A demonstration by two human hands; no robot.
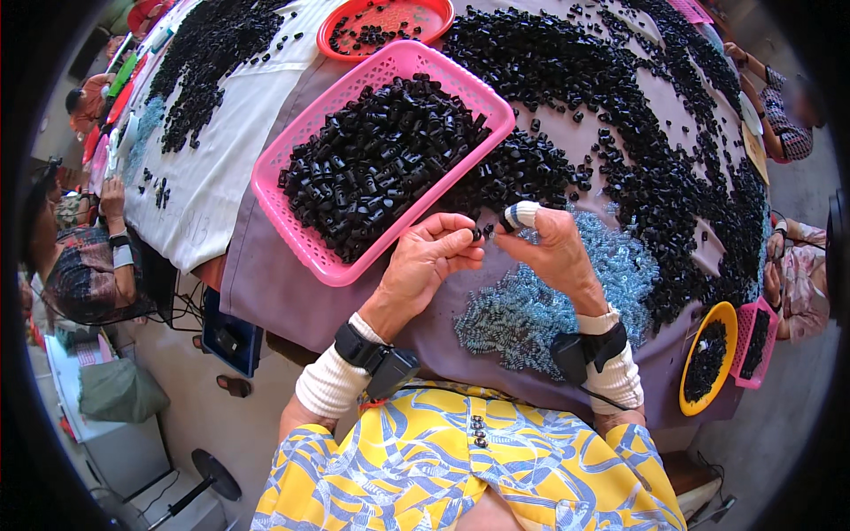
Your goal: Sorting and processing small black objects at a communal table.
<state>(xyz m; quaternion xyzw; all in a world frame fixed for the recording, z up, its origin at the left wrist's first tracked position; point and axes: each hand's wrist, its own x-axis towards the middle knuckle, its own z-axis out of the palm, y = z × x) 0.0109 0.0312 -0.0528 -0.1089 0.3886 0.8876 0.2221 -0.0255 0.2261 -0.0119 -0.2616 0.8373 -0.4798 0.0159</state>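
The left hand (425, 255) pinches a small black part (478, 235), seemingly steadying it for the right hand (556, 252), whose fingertip grip I cannot tell. Beyond the grip, the pink basket (266, 190) sits probably for easy reach.

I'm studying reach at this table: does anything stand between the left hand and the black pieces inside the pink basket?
Only the pink basket's near rim runs between the left hand and the black pieces; nothing visible covers them from above.
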